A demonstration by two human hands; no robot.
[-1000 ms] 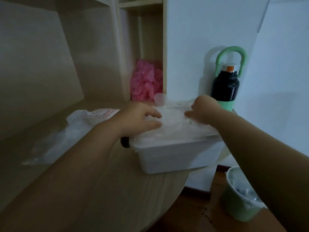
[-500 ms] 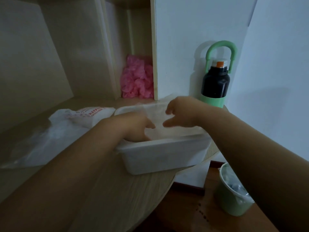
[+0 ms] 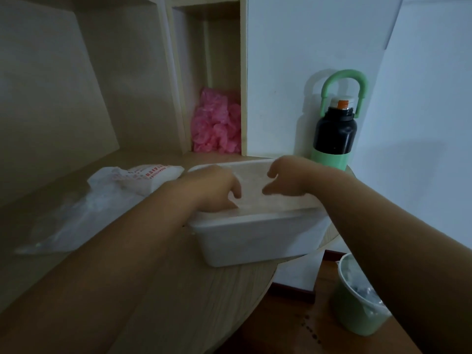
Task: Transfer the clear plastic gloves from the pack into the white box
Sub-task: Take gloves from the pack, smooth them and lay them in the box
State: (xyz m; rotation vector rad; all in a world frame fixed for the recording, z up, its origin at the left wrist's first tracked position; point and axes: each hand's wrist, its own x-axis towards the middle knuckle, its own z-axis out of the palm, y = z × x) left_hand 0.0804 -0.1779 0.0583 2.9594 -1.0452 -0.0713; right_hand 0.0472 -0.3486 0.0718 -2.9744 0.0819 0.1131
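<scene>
Pressing down inside the white box (image 3: pixel 258 238), both hands work at the top of its contents. Left hand (image 3: pixel 214 190) sits in the near-left corner of the box, fingers (image 3: pixel 236 191) curled downward and close together, tips resting on pale film; cannot tell whether they pinch it or only push it. Right hand (image 3: pixel 288 176) hovers over the middle of the box, fingers loosely bent, thumb and forefinger apart, holding nothing that can be made out.

Clear plastic gloves (image 3: pixel 251 183): a pale, crumpled layer fills the box up to about rim level. View is dim and slightly blurred, so single gloves cannot be told apart.

Pack (image 3: pixel 107 200): lies on the counter (image 3: pixel 178 290) just left of the box, flattened and limp toward its near end, fuller near the printed label at the far end. Whether any gloves remain inside is not visible.

Judgement: transfer looks largely done; the current step appears to be tamping the gloves down so they sit below the rim. Left to do: check the pack for remaining gloves and move any across.

Box overhangs the rounded counter edge slightly at its right end.
</scene>
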